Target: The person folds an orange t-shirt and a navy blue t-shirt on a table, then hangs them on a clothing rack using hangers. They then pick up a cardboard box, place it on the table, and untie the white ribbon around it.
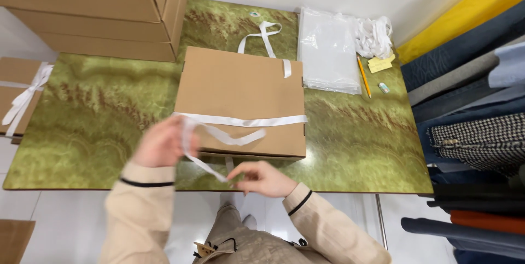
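Hands: left hand (159,143) grips white ribbon (240,121) loop, right hand (262,178) pinches its tail | flat cardboard box (240,100) at desk (93,116) near edge, centre | step: tying bow; next needs a snug pull.

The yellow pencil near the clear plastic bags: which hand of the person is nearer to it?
The right hand is nearer. It is at the table's near edge, below and left of the yellow pencil. The left hand is farther left, across the flat brown cardboard box.
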